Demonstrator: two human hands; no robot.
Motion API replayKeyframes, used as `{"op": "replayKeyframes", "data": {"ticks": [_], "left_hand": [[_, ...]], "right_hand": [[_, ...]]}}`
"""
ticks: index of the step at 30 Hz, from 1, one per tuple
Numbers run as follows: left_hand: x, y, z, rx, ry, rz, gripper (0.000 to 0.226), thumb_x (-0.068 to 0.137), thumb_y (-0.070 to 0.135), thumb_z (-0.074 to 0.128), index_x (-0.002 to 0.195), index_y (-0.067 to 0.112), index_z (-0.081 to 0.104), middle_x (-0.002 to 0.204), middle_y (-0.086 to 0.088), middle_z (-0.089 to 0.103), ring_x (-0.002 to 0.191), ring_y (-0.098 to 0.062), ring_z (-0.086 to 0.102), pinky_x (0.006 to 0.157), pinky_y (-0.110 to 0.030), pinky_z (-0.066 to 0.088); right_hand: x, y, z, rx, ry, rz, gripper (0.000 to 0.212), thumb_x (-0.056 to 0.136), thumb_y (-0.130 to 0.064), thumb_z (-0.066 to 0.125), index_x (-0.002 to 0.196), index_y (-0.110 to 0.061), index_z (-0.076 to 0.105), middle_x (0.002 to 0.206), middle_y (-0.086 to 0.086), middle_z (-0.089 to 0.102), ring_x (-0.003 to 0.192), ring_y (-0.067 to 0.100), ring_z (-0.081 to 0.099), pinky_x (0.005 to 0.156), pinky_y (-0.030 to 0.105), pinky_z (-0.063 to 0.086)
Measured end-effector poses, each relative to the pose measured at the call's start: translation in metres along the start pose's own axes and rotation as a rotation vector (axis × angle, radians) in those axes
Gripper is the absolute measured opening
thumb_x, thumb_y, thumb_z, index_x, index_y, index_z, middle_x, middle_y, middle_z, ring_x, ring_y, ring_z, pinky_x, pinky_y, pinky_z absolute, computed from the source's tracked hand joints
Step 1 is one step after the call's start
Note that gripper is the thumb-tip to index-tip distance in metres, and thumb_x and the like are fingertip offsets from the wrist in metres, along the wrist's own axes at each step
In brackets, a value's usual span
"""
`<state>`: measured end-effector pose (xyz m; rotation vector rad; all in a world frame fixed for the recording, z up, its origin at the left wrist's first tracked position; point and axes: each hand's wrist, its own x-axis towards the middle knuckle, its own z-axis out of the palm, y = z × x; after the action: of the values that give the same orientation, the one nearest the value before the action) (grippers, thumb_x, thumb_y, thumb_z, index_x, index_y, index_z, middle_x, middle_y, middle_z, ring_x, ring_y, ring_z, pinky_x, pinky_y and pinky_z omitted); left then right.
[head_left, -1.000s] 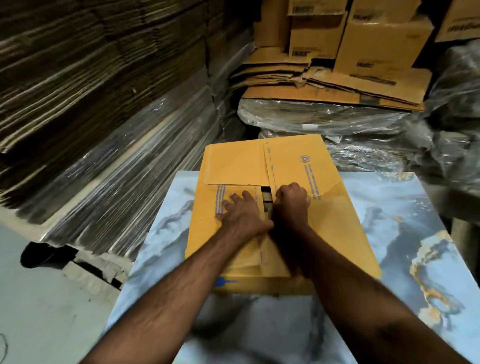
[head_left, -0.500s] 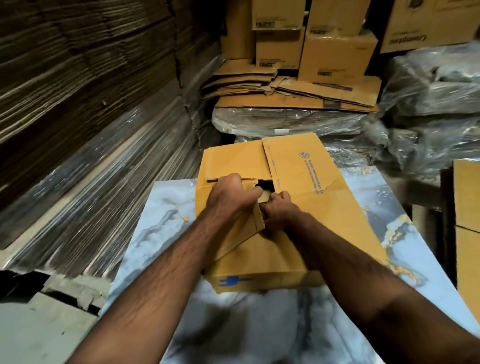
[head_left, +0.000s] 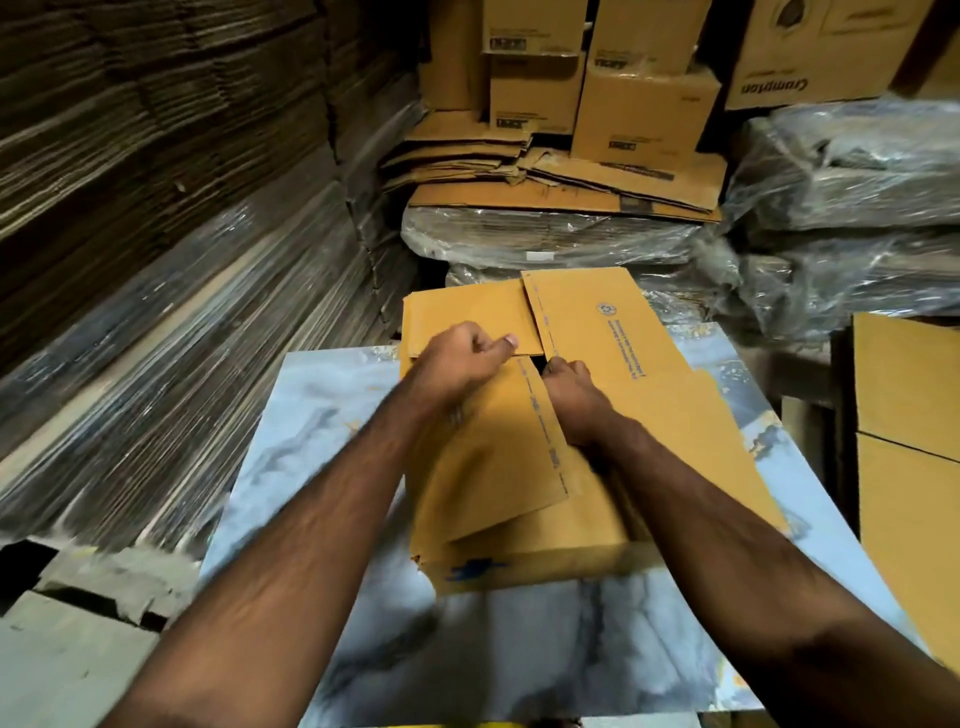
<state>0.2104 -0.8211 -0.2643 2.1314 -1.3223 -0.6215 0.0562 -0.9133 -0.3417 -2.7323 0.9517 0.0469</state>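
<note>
A yellow-brown cardboard box (head_left: 675, 415) lies on a blue-grey marble-patterned table (head_left: 322, 415), its top flaps folded inward. My left hand (head_left: 457, 361) has its fingers curled round the far edge of the near-left flap (head_left: 493, 457), which sits tilted above the box top. My right hand (head_left: 571, 389) is curled at the centre gap where the flaps meet, gripping a flap edge there. The fingertips of both hands are hidden by the cardboard.
Tall stacks of flattened cardboard (head_left: 156, 312), partly plastic-wrapped, line the left side. Plastic-wrapped bundles (head_left: 545, 234) and made-up cartons (head_left: 644, 104) stand behind the table. Flat cardboard sheets (head_left: 909, 415) stand at the right. Floor shows at lower left.
The near-left flap has been lifted out and now lies over the box top. My left hand has moved toward the far edge of it; my right hand stays at the centre gap.
</note>
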Motion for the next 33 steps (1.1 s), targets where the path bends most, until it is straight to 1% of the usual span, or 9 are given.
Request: {"op": "replayKeyframes", "data": {"ticks": [2, 4, 7, 9, 14, 21, 23, 28, 33], "left_hand": [[-0.01, -0.001, 0.009, 0.168, -0.252, 0.043, 0.067, 0.077, 0.075, 0.059, 0.12, 0.024, 0.054, 0.125, -0.005, 0.056, 0.112, -0.023, 0.054, 0.088, -0.037, 0.049], [-0.024, -0.009, 0.016, 0.412, -0.525, 0.099, 0.121, 0.063, 0.081, 0.066, 0.155, 0.021, 0.016, 0.159, -0.015, 0.018, 0.146, -0.034, 0.022, 0.115, -0.047, 0.03], [-0.047, -0.025, 0.032, 0.624, -0.549, 0.194, 0.139, 0.062, 0.075, 0.073, 0.153, 0.03, -0.022, 0.161, -0.012, -0.025, 0.15, -0.033, -0.014, 0.119, -0.058, 0.01], [-0.046, -0.04, 0.035, 0.62, -0.443, 0.265, 0.132, 0.066, 0.07, 0.073, 0.154, 0.031, -0.018, 0.162, -0.011, -0.02, 0.151, -0.031, -0.008, 0.118, -0.057, 0.017], [-0.038, -0.049, 0.007, 0.433, -0.183, 0.408, 0.102, 0.077, 0.064, 0.063, 0.157, 0.017, 0.021, 0.161, -0.003, 0.026, 0.145, -0.018, 0.029, 0.117, -0.032, 0.029], [-0.038, -0.052, -0.004, 0.252, 0.005, 0.355, 0.089, 0.075, 0.08, 0.038, 0.139, 0.021, 0.055, 0.133, 0.001, 0.062, 0.108, -0.018, 0.061, 0.083, -0.026, 0.047], [-0.039, -0.047, -0.005, 0.251, -0.002, 0.357, 0.086, 0.076, 0.078, 0.038, 0.136, 0.02, 0.058, 0.128, 0.001, 0.066, 0.102, -0.015, 0.062, 0.079, -0.025, 0.046], [-0.044, -0.045, -0.003, 0.223, 0.003, 0.36, 0.075, 0.083, 0.069, 0.043, 0.136, 0.018, 0.059, 0.138, 0.002, 0.059, 0.126, -0.017, 0.055, 0.104, -0.033, 0.046], [-0.047, -0.049, -0.005, 0.15, 0.019, 0.301, 0.08, 0.082, 0.073, 0.042, 0.142, 0.021, 0.052, 0.146, 0.003, 0.051, 0.134, -0.016, 0.048, 0.11, -0.035, 0.04]], "right_hand": [[0.006, 0.004, 0.001, -0.105, 0.004, -0.045, 0.034, 0.092, -0.035, 0.054, 0.122, -0.02, 0.054, 0.117, 0.007, 0.054, 0.122, 0.031, 0.036, 0.092, 0.039, 0.029], [0.008, 0.007, 0.001, -0.123, -0.013, -0.051, 0.035, 0.091, -0.035, 0.055, 0.121, -0.016, 0.055, 0.117, 0.009, 0.056, 0.125, 0.031, 0.036, 0.095, 0.039, 0.027], [0.011, 0.009, -0.002, -0.1, 0.002, -0.057, 0.041, 0.091, -0.04, 0.056, 0.123, -0.015, 0.055, 0.12, 0.011, 0.056, 0.125, 0.032, 0.036, 0.1, 0.042, 0.028], [0.013, 0.009, -0.005, -0.103, 0.018, -0.041, 0.04, 0.091, -0.04, 0.056, 0.123, -0.015, 0.055, 0.121, 0.01, 0.057, 0.123, 0.03, 0.037, 0.1, 0.042, 0.028], [0.008, 0.014, -0.014, -0.086, 0.115, -0.006, 0.043, 0.086, -0.047, 0.055, 0.114, -0.014, 0.06, 0.109, 0.01, 0.063, 0.116, 0.029, 0.041, 0.094, 0.04, 0.03], [-0.014, 0.01, -0.033, -0.033, 0.361, -0.024, 0.065, 0.076, -0.077, 0.058, 0.1, -0.017, 0.064, 0.077, -0.002, 0.046, 0.098, 0.025, 0.044, 0.078, 0.037, 0.026], [-0.022, 0.008, -0.037, -0.034, 0.402, -0.026, 0.07, 0.074, -0.082, 0.052, 0.102, -0.019, 0.066, 0.076, -0.005, 0.044, 0.097, 0.024, 0.044, 0.077, 0.037, 0.026], [-0.039, -0.001, -0.048, -0.045, 0.469, -0.018, 0.079, 0.071, -0.086, 0.045, 0.104, -0.018, 0.067, 0.082, 0.0, 0.062, 0.096, 0.02, 0.043, 0.08, 0.038, 0.028], [-0.056, -0.012, -0.068, -0.056, 0.55, -0.021, 0.077, 0.072, -0.082, 0.049, 0.106, -0.016, 0.067, 0.087, 0.001, 0.063, 0.101, 0.023, 0.046, 0.082, 0.037, 0.026]]}}
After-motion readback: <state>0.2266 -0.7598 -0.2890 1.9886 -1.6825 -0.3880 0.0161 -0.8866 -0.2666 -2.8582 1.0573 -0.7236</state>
